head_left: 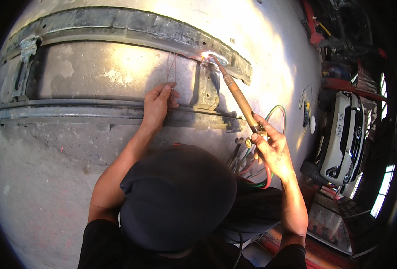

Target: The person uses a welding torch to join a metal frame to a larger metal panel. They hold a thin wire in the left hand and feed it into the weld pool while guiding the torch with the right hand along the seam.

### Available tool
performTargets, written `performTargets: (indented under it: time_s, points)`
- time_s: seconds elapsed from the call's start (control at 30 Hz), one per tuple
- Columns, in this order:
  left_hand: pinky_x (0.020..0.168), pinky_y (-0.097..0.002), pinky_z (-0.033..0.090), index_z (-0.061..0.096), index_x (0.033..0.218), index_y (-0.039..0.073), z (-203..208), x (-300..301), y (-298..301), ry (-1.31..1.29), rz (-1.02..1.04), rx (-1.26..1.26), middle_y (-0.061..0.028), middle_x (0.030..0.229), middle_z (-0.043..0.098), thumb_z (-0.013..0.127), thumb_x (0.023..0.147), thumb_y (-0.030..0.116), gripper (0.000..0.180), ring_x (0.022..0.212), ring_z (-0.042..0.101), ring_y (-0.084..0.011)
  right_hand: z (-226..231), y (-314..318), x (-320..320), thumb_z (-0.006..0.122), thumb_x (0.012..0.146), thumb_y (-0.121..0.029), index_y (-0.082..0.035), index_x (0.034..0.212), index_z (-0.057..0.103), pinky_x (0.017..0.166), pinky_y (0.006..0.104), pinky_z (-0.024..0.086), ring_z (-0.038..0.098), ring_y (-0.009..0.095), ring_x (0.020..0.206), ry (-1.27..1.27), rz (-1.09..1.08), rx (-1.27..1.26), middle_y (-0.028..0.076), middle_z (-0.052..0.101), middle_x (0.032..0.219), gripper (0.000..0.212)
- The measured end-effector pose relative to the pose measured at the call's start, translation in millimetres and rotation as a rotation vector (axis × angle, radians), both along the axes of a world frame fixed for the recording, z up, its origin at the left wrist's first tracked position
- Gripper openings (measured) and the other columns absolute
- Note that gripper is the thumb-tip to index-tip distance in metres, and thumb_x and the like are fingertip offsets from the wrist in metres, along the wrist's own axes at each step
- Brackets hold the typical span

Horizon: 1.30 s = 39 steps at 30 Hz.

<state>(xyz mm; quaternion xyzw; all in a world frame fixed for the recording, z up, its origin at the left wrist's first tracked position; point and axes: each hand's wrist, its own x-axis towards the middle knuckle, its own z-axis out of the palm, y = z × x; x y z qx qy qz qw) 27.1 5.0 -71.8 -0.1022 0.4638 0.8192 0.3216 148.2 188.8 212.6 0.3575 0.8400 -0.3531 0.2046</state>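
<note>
My right hand [274, 150] grips a brass gas torch [239, 98] near its valve knob. The torch slants up and left, its tip at a bright glowing spot [206, 54] where a short bracket [208, 87] meets the upper rail of a metal frame [117, 28]. Between the thumb and fingers of my left hand [158, 101] is a thin, bent filler wire [175, 68]. Its far end runs right toward the glow. Glare hides the exact contact of tip, wire and metal. My left hand is over the frame's lower rail [72, 112].
Red hose [267, 178] and green hose [284, 115] loop beside my right hand. A black cap [176, 197] covers the lower middle. At the right are a white vehicle front [342, 134] and a red metal beam [353, 87]. Concrete floor [37, 179] lies under the frame.
</note>
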Motion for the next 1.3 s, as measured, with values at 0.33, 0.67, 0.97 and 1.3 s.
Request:
performTargets:
  time_s: [0.33, 0.67, 0.97, 1.3]
  points:
    - [0.063, -0.0250, 0.047, 0.066, 0.132, -0.006, 2.2, -3.2, 3.9, -0.039, 0.044, 0.021, -0.0049, 0.090, 0.072, 0.050, 0.111, 0.019, 0.035, 0.066, 0.061, -0.0099, 0.9, 1.1, 0.6, 0.067, 0.104, -0.024, -0.011, 0.159, 0.047, 0.053, 0.0259, 0.053, 0.058, 0.008, 0.059, -0.004, -0.008, 0.005, -0.001, 0.063, 0.078, 0.060]
    - [0.062, -0.0255, 0.047, 0.065, 0.132, -0.006, 2.7, -3.4, 3.7, -0.036, 0.042, 0.020, -0.0057, 0.090, 0.072, 0.050, 0.111, 0.018, 0.035, 0.065, 0.061, -0.0102, 0.6, 0.8, 0.3, 0.067, 0.104, -0.024, -0.011, 0.159, 0.048, 0.054, 0.0260, 0.052, 0.058, 0.008, 0.059, -0.008, -0.007, 0.004, -0.001, 0.064, 0.079, 0.060]
    - [0.061, -0.0264, 0.052, 0.065, 0.131, -0.008, 4.5, -4.0, 4.5, -0.030, 0.045, 0.024, -0.0076, 0.091, 0.071, 0.050, 0.112, 0.018, 0.036, 0.065, 0.059, -0.0107, -0.5, 1.8, 0.7, 0.068, 0.104, -0.023, -0.011, 0.158, 0.048, 0.054, 0.0263, 0.052, 0.058, 0.008, 0.058, -0.002, -0.006, 0.013, -0.001, 0.063, 0.078, 0.059]
    - [0.062, -0.0272, 0.053, 0.064, 0.131, -0.008, 6.2, -5.5, 3.3, -0.024, 0.032, 0.030, -0.0083, 0.091, 0.070, 0.050, 0.112, 0.019, 0.036, 0.067, 0.059, -0.0108, 0.0, 0.4, 0.4, 0.067, 0.104, -0.023, -0.012, 0.159, 0.048, 0.053, 0.0257, 0.052, 0.058, 0.008, 0.059, -0.004, -0.017, 0.003, -0.001, 0.063, 0.078, 0.059]
